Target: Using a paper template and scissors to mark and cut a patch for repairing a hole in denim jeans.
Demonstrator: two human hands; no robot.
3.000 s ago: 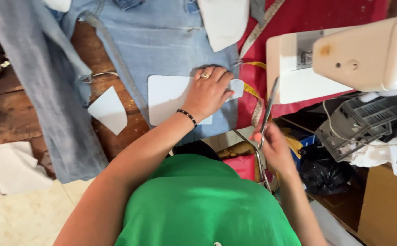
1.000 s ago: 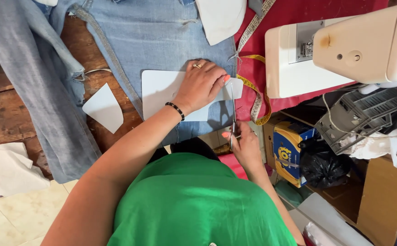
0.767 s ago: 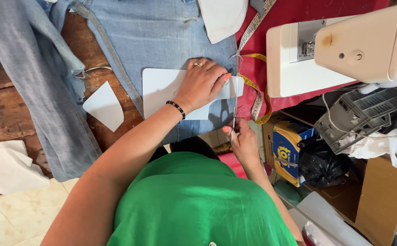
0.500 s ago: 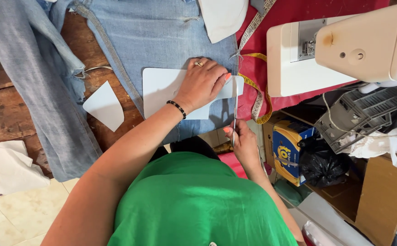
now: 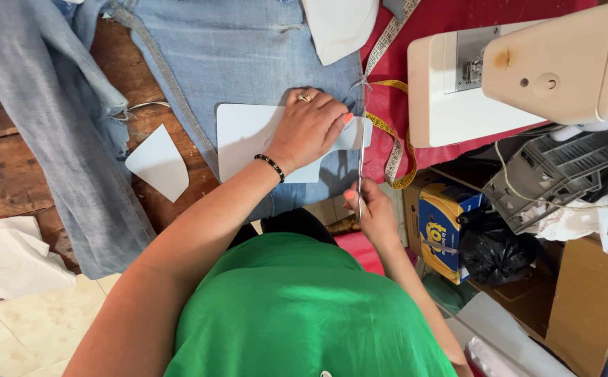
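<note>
Pressing flat on the white pattern card (image 5: 248, 143), the left hand (image 5: 309, 126) pins it to the denim (image 5: 248, 56). Right of the card, the right hand (image 5: 370, 209) grips scissors (image 5: 361, 164) along the denim's edge; the cut looks barely begun, most uncut.

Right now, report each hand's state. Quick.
Left hand: open, pressed flat on the white pattern piece over the denim.
Right hand: closed on the scissors, blades along the denim's edge.
</note>
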